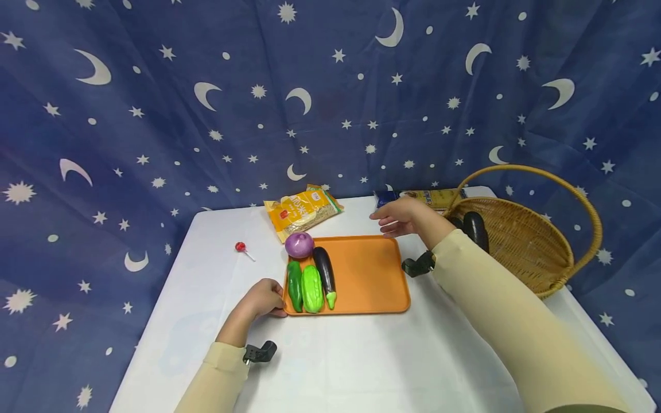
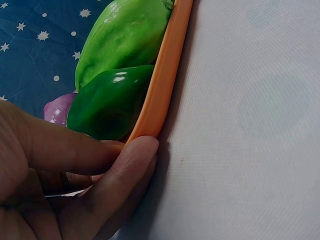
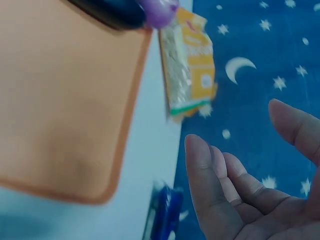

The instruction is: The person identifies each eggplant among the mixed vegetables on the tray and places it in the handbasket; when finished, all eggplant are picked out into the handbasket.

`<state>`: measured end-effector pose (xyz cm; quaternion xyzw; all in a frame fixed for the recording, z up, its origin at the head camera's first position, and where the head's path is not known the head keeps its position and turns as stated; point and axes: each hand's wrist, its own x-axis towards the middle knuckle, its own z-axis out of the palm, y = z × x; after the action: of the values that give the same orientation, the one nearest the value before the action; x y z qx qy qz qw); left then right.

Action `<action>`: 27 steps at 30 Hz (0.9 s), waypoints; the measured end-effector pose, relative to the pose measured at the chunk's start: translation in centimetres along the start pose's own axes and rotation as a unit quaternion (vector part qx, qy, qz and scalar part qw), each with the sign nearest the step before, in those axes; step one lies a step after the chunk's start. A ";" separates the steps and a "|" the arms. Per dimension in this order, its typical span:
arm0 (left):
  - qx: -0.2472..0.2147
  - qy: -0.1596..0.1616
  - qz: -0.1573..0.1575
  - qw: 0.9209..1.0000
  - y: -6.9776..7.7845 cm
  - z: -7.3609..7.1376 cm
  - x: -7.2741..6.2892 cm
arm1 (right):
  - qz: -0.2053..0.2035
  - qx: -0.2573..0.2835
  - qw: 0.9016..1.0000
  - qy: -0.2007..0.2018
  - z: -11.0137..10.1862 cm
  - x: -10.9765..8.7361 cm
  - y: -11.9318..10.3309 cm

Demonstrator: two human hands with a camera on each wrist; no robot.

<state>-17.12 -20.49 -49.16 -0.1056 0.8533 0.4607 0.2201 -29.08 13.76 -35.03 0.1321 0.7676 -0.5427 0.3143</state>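
Observation:
My left hand (image 1: 265, 297) pinches the rim of the orange tray (image 1: 369, 275) at its near left corner, thumb and fingers on either side of the edge in the left wrist view. Along the tray's left part lie a purple onion (image 1: 299, 245), a dark green pepper (image 1: 295, 285), a light green vegetable (image 1: 312, 288) and an eggplant (image 1: 323, 269). My right hand (image 1: 403, 217) is beyond the tray's far right corner, thumb and fingers apart and nothing between them. It overlaps a blue and yellow packet (image 1: 436, 198) in the head view.
At the right stands a wicker basket (image 1: 532, 241) with a tall handle, dark eggplants (image 1: 476, 230) at its left side, partly hidden by my right arm. A yellow bag of grain (image 1: 302, 211) lies behind the tray. A red lollipop (image 1: 240, 247) lies on the left of the white table (image 1: 330, 367).

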 end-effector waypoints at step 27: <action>-0.003 0.000 0.004 1.000 0.1 -0.2 -0.4 | 0.020 -0.056 0.998 -0.014 12.3 5.7 3.0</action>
<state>-16.92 -20.63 -48.77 -0.1030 0.8523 0.4641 0.2182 -27.68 2.86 -43.47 0.1216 0.7895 -0.4944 0.3428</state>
